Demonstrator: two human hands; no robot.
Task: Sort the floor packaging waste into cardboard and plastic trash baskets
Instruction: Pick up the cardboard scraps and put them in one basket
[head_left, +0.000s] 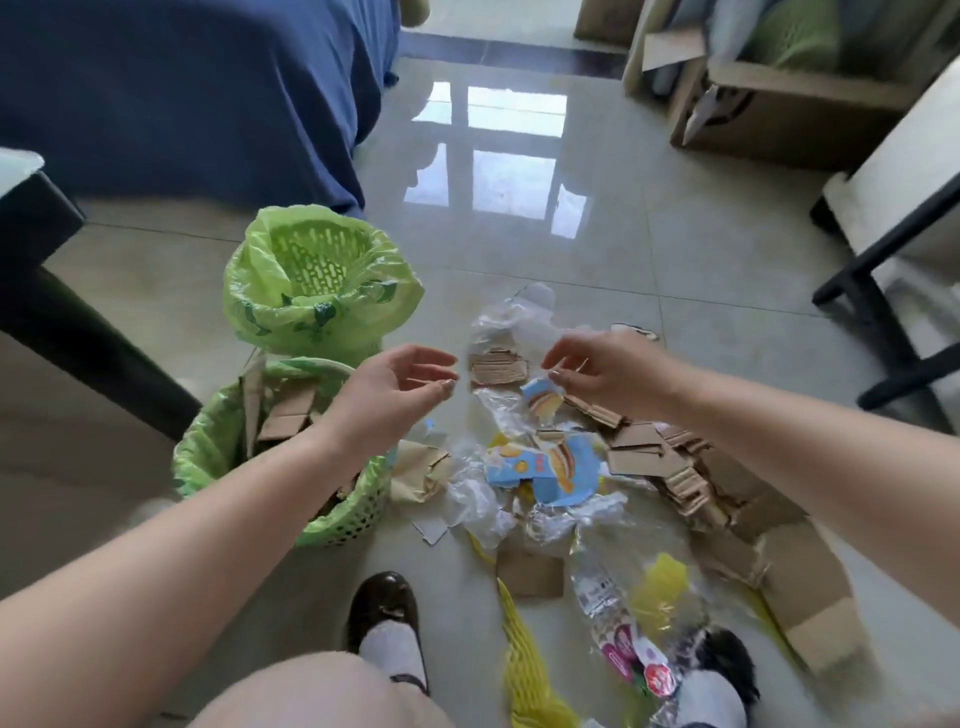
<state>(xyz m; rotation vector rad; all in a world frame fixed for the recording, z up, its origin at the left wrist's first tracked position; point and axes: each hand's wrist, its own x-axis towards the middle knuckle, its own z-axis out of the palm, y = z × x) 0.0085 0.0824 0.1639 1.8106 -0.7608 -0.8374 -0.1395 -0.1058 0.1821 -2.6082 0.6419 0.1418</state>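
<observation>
1. The glossy tiled floor carries everything.
2. Two green-lined baskets stand on it at left: the far basket and the near basket, the latter holding cardboard.
3. Torn cardboard pieces, clear plastic wrap, a blue printed carton and what looks like yellow foam netting lie scattered beside them.

A: Two green-lined baskets on the left. The near basket holds cardboard pieces, and the far basket sits just behind it.

B: And the hands?

A: Left hand hovers open above the near basket's rim, fingers relaxed, holding nothing. Right hand pinches a small blue printed scrap over the pile.

B: What's on the floor?

A: Torn cardboard strips, clear plastic film, a blue printed carton piece and yellow foam netting.
</observation>
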